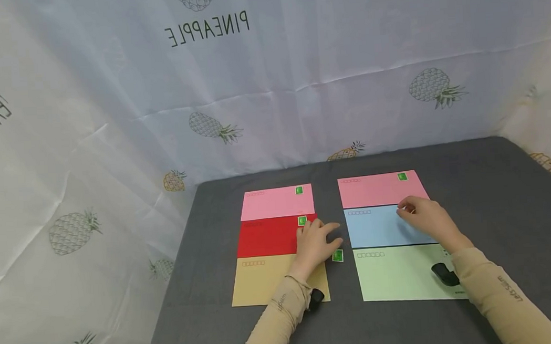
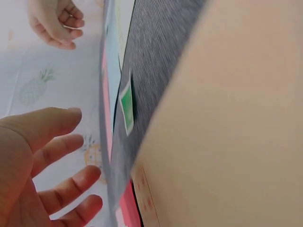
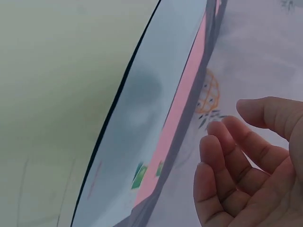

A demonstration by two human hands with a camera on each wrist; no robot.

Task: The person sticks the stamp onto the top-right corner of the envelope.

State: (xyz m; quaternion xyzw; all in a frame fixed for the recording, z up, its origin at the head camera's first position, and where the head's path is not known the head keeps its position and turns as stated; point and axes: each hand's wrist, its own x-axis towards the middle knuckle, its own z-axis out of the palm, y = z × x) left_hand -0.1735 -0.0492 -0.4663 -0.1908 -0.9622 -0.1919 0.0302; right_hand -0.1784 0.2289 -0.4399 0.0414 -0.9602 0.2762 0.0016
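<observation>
My left hand (image 1: 314,246) is over the red envelope (image 1: 265,238) and tan envelope (image 1: 251,284), thumb and fingers spread, holding nothing. Close to its thumb, a loose green stamp (image 1: 337,255) lies on the grey cloth between the two columns; the left wrist view shows that stamp (image 2: 127,108) too. Above the right part of the blue envelope (image 1: 373,229) hovers my right hand (image 1: 430,223). In the right wrist view its fingers (image 3: 212,151) are loosely bent, with nothing visible between them and the thumb. A green stamp (image 3: 139,177) shows near the blue envelope's far edge there.
Pink envelopes with stamps top both columns, left (image 1: 272,203) and right (image 1: 376,191). A stamp (image 1: 302,221) is on the red envelope. The green envelope (image 1: 391,275) lies nearest on the right, partly under the right forearm. A pineapple-print curtain (image 1: 300,112) hangs behind the grey-covered table (image 1: 201,281).
</observation>
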